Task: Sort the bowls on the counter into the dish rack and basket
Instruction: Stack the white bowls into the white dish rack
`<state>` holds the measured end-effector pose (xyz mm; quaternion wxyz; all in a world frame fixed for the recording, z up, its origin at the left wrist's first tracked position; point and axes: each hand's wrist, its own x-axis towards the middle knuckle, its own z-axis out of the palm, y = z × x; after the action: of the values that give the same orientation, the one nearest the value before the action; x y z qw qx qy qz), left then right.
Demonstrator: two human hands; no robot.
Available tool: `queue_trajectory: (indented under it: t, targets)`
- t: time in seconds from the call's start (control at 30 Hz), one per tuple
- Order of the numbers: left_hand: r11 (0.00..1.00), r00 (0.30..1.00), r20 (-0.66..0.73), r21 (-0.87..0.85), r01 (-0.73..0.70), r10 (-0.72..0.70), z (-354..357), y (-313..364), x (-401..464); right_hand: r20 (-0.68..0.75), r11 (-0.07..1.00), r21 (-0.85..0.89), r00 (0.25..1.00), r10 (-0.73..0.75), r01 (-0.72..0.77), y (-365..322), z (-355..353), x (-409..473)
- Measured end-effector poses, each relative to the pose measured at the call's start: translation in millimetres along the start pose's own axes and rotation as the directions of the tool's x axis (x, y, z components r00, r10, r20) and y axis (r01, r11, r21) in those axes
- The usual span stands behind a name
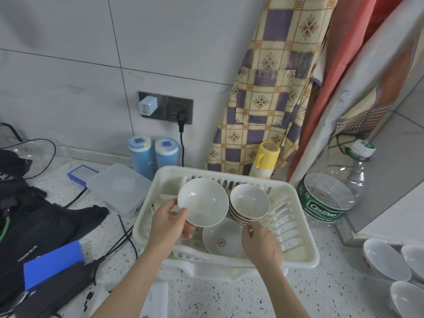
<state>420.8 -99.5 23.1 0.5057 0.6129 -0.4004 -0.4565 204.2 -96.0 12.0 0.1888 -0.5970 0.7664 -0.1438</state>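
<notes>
the rack [305,253], a white slatted plastic tub, sits on the counter [298,294] at centre. inside it, at 1 o'clock, a stack [249,200] of about 4 bowls stands mouths up, tipped slightly toward the camera. at 6 o'clock inside the rack a dish [223,237] with a red mark at its middle lies flat, mouth up. the left hand [168,223] holds a bowl [203,201] over the rack's 10 o'clock part, thumb on the near rim and fingers curled beneath; its mouth faces up and tilts toward the camera. the right hand [261,246] hovers at the stack's near edge, fingers curled together, and i cannot tell if they touch it. 3 more bowls [385,260] lie on the counter at 4 o'clock, well apart from the rack.
</notes>
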Motion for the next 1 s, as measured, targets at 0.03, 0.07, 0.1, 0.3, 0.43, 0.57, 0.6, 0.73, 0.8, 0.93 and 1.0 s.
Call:
queue_trajectory:
  t: [0.03, 0.07, 0.1, 0.3, 0.43, 0.57, 0.6, 0.73, 0.8, 0.93, 1.0]
  targets:
    - [1.0, 1.0, 0.02, 0.011, -0.006, 0.005, -1.1, 0.8, -1.0, -0.018, 0.998, 0.055, 1.0, -0.007, 0.008, 0.9, -1.9, -1.9]
    - [1.0, 0.999, 0.042, 0.024, -0.006, 0.005, -1.9, 1.9, -2.2, -0.017, 0.992, 0.123, 1.0, -0.017, 0.019, 2.2, -4.1, -3.5]
    - [0.999, 0.998, 0.067, 0.039, -0.003, 0.0, -2.5, 2.8, -3.2, 0.0, 0.979, 0.202, 1.0, -0.03, 0.03, 3.2, -6.6, -5.0]
    - [0.984, 0.963, 0.255, 0.17, 0.046, -0.089, -7.2, 9.6, -3.9, 0.137, 0.871, 0.488, 0.981, -0.138, 0.054, 3.1, -19.9, -11.8]
    - [0.982, 0.944, 0.317, 0.185, 0.035, -0.094, -7.4, 9.4, -3.3, 0.163, 0.79, 0.61, 0.967, -0.194, 0.056, 4.8, -24.0, -9.8]
    - [0.979, 0.927, 0.359, 0.198, 0.039, -0.11, -7.0, 6.2, -2.0, 0.226, 0.718, 0.695, 0.936, -0.27, 0.039, 6.7, -26.8, -8.0]
    - [0.977, 0.92, 0.372, 0.209, 0.043, -0.12, -7.0, 6.1, -1.7, 0.235, 0.712, 0.701, 0.932, -0.277, 0.034, 7.3, -27.0, -7.1]
    - [0.96, 0.883, 0.443, 0.278, 0.03, -0.156, -7.1, 7.7, 0.0, 0.271, 0.779, 0.627, 0.929, -0.251, 0.028, 10.6, -21.4, -2.9]
    - [0.955, 0.872, 0.462, 0.296, 0.02, -0.161, -6.4, 6.9, 2.7, 0.269, 0.806, 0.591, 0.944, -0.188, -0.008, 11.8, -17.9, -0.3]
    - [0.938, 0.887, 0.439, 0.347, -0.017, -0.146, -3.4, 2.2, 7.2, 0.255, 0.81, 0.585, 0.959, -0.125, -0.05, 12.0, -15.4, 4.4]
    - [0.934, 0.906, 0.402, 0.356, -0.025, -0.129, -2.5, 1.1, 7.0, 0.256, 0.806, 0.588, 0.96, -0.114, -0.062, 12.5, -14.4, 6.4]
